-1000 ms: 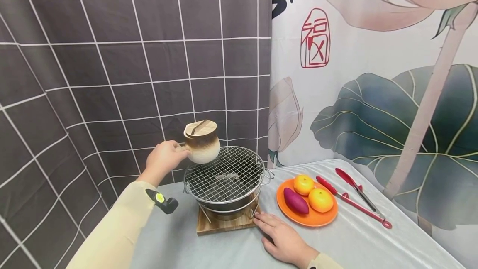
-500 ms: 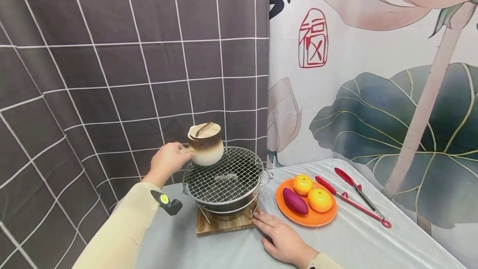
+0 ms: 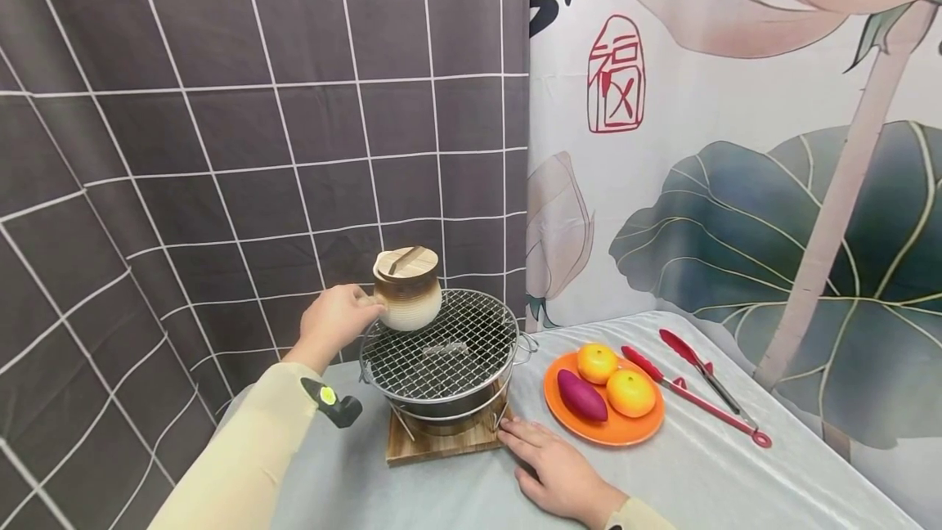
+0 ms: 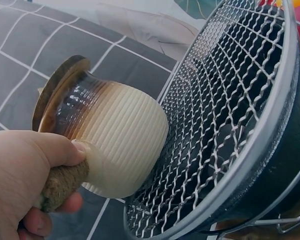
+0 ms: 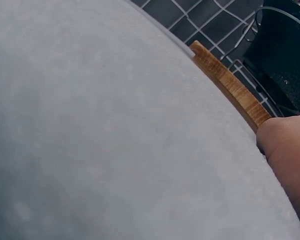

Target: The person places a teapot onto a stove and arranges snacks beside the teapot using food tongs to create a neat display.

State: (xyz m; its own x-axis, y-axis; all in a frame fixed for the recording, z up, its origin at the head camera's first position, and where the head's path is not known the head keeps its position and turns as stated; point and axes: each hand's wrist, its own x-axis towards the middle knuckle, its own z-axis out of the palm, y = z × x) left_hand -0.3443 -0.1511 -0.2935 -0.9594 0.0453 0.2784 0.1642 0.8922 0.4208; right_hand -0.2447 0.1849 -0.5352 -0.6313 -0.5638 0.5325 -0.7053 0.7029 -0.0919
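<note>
My left hand [image 3: 338, 319] grips the side handle of a small ribbed clay teapot [image 3: 409, 305], brown at the top and cream below. A wooden lid [image 3: 406, 262] covers it. In the left wrist view the twine-wrapped handle [image 4: 65, 184] lies between thumb and fingers. The teapot is at the left rear of a round wire grill mesh [image 3: 478, 342]; whether its base touches the wires I cannot tell. Under the black grill is a wooden board [image 3: 423, 450]. My right hand [image 3: 552, 464] lies flat on the table, its straight fingertips at the board's right corner.
Right of the grill, an orange plate [image 3: 614, 433] bears a purple sweet potato [image 3: 583, 396] and two mandarins [image 3: 630, 393]. Red-tipped tongs [image 3: 706, 407] lie beyond it. A dark gridded curtain [image 3: 294, 105] hangs behind the grey-clothed table [image 3: 346, 481].
My left hand has carried the teapot a little to the right and slightly down over the mesh. The right hand has stayed at the board's corner.
</note>
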